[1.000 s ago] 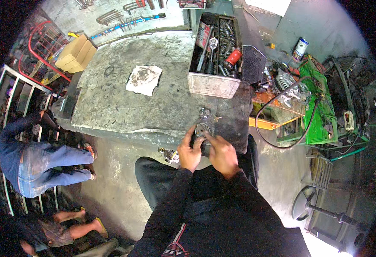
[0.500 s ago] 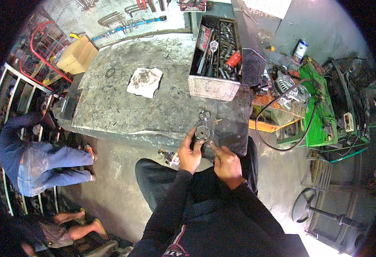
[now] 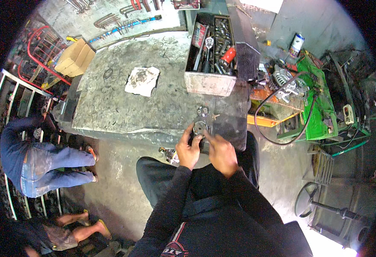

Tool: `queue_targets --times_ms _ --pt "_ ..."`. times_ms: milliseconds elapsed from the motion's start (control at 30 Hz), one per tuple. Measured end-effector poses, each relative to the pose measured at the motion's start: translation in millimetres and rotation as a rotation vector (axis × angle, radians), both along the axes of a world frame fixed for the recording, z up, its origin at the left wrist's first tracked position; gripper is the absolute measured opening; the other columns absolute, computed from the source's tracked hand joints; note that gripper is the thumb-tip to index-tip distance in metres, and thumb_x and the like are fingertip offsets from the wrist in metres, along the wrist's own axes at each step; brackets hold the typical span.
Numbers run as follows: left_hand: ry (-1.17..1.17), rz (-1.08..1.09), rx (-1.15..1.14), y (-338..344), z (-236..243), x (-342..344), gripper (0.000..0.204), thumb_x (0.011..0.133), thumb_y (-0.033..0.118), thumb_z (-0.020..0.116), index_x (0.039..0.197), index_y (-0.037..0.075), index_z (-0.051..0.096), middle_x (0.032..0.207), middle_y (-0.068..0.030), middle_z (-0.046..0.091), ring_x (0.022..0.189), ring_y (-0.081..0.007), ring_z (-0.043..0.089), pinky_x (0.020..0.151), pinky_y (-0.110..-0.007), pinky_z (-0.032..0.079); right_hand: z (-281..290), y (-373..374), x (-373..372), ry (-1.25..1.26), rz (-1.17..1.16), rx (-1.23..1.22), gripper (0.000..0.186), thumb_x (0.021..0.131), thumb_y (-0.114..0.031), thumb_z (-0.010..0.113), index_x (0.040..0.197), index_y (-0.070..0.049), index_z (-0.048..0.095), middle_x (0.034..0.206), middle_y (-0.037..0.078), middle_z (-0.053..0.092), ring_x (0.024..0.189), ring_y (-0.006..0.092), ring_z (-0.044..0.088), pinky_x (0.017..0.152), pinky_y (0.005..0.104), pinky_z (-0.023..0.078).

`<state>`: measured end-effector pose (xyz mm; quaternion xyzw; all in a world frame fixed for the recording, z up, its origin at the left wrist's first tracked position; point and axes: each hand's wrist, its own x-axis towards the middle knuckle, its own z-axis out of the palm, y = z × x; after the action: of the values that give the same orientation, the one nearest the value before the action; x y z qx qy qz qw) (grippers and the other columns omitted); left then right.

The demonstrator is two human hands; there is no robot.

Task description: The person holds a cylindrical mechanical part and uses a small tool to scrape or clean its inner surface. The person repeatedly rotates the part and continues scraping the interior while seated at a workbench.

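At the bench's near edge, my left hand (image 3: 189, 150) is closed around a round metal part (image 3: 200, 127) with a dark centre, thumb and index finger on its sides. My right hand (image 3: 223, 156) is curled, its fingertips at the part's right side. Whatever those fingers may grip is hidden and slightly blurred. Just beyond the round part lies a small dark metal piece (image 3: 203, 111) with round openings. A tiny brass-coloured piece (image 3: 215, 116) rests to its right.
A metal toolbox (image 3: 209, 83) of sockets and ratchets stands on the workbench (image 3: 106, 103), with a stained white cloth (image 3: 142, 81) to its left. An alternator (image 3: 284, 81) sits at right. Below the bench is a metal component (image 3: 169, 155). Two people are at left.
My right hand has shifted slightly left, its fingertips moving further onto the round part. My left hand keeps its grip on it. The whole view has shifted a little.
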<state>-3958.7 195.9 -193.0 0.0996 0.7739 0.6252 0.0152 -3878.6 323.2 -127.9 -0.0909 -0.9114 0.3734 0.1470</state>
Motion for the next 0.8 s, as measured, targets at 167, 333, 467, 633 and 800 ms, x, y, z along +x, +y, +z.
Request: queue_targets --times_ms 167,333,467,633,800 --pt "0.036 -0.015 0.033 10 7 -1 0.047 0.094 0.009 0.073 0.141 0.007 0.065 0.120 -0.0204 0.076 0.107 -0.0253 0.075 0.092 -0.037 0.056 -9 6 -4 0.032 -0.024 -0.002 0.059 0.082 0.003 0.063 0.139 -0.009 0.067 0.093 0.022 0.065 0.086 0.0445 0.068 0.077 0.0520 0.056" --pt "0.177 0.005 -0.058 5 9 4 0.046 0.097 0.012 0.072 0.141 0.008 0.065 0.118 -0.0178 0.077 0.105 -0.0219 0.074 0.092 -0.035 0.056 -3 4 23 0.002 0.002 0.024 0.060 0.084 0.004 0.062 0.142 -0.009 0.066 0.093 0.023 0.065 0.089 0.0443 0.069 0.080 0.0522 0.057" --pt "-0.034 -0.046 0.057 7 5 -3 0.047 0.096 0.010 0.072 0.142 0.008 0.065 0.122 -0.0181 0.076 0.108 -0.0221 0.074 0.094 -0.034 0.056 -8 4 -10 0.032 -0.009 0.017 0.056 0.084 0.001 0.065 0.139 -0.010 0.067 0.093 0.022 0.065 0.086 0.0441 0.068 0.077 0.0502 0.057" --pt "0.168 -0.002 -0.048 4 -1 1 0.047 0.094 0.009 0.073 0.141 0.006 0.065 0.124 -0.0198 0.075 0.111 -0.0232 0.073 0.096 -0.036 0.056 -4 1 23 0.109 -0.007 0.054 0.053 0.085 0.003 0.062 0.137 -0.008 0.069 0.091 0.023 0.066 0.086 0.0441 0.068 0.076 0.0500 0.056" --pt "-0.073 0.008 0.163 11 4 -5 0.047 0.094 0.009 0.073 0.141 0.005 0.065 0.125 -0.0197 0.075 0.115 -0.0274 0.073 0.099 -0.038 0.055 -11 2 -4 0.031 -0.044 -0.034 0.057 0.083 0.005 0.062 0.138 -0.009 0.070 0.092 0.023 0.067 0.083 0.0430 0.069 0.076 0.0490 0.057"
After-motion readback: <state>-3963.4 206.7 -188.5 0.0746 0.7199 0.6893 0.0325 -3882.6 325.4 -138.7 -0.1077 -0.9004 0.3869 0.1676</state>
